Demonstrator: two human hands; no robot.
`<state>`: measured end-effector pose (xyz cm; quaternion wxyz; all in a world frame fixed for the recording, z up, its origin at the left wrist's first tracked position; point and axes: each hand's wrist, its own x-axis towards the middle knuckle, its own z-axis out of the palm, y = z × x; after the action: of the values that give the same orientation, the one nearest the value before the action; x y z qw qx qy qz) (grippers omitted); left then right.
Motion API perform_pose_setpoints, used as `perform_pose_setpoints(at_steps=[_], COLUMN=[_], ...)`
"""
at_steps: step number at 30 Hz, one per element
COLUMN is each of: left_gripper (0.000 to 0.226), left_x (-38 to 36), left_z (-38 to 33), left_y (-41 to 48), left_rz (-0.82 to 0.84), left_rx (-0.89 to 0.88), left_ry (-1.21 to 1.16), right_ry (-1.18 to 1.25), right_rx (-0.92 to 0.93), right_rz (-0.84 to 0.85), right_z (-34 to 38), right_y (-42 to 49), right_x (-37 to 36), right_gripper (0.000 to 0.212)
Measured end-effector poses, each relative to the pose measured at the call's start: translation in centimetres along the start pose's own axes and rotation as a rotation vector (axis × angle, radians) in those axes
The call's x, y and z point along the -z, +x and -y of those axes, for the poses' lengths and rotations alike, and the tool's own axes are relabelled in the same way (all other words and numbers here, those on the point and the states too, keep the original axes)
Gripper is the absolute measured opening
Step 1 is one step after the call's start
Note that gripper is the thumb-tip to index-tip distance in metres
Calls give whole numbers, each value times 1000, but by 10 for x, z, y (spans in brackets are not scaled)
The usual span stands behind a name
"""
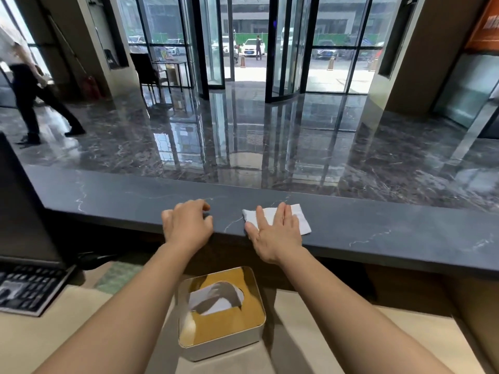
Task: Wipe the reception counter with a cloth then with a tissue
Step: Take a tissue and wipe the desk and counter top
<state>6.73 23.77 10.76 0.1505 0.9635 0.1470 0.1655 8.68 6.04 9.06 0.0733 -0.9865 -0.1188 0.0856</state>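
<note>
We had both hands up on the dark counter (pixel 378 225). Our right hand (pixel 275 233) lay flat on a white tissue (pixel 299 220), fingers straight and close together, palm pressing it to the stone rather than gripping it. The tissue was spread near the counter's inner edge, its far and right corners showing past our fingers. Our left hand (pixel 186 225) rested just to the left of it, apart from the tissue, fingers curled loosely with the tips touching the stone and nothing held.

Below the counter, on the pale desk (pixel 405 344), stood a tissue box (pixel 221 311) with a gold top and silver sides. White tissue showed through its opening, folded and slack inside. The box sat between our forearms.

A keyboard (pixel 27 290) lay at the desk's left, under a dark monitor (pixel 19 206). Beyond the counter, a person (pixel 27 85) walked across the glossy floor at far left.
</note>
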Motion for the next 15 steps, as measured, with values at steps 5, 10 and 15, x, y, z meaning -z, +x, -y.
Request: perform_pose_setpoints(at_steps=[5, 10, 15], left_gripper=[31, 28, 27], left_x=[6, 7, 6], left_z=[42, 55, 48], left_y=[-11, -21, -23], left_rz=[-34, -94, -89], left_rx=[132, 163, 181], left_ry=[48, 67, 97], right_ry=[-30, -59, -45], right_rx=[-7, 193, 200], right_rz=[-28, -13, -31], right_z=[41, 84, 56], right_y=[9, 16, 10], right_x=[-5, -12, -4], right_gripper=[62, 60, 58])
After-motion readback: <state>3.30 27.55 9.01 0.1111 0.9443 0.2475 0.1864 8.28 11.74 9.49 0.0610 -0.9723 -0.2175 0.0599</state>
